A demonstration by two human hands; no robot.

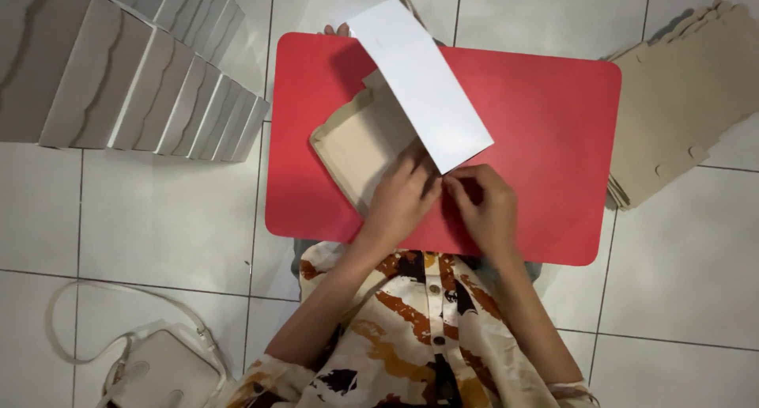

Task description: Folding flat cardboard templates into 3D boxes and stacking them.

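Note:
A half-folded cardboard box (360,143), brown inside, lies on a red tabletop (545,131). Its long white lid flap (423,80) stands up and slants away from me. My left hand (401,200) rests on the box's near corner, fingers pressing the cardboard by the flap's lower end. My right hand (484,205) is right beside it, fingertips pinched at the same corner of the flap. Both hands touch the box at that spot.
A row of folded white boxes (126,72) stands on the tiled floor at the upper left. A stack of flat brown cardboard blanks (688,100) lies to the right of the table. A cream handbag (158,368) with a strap sits at the lower left.

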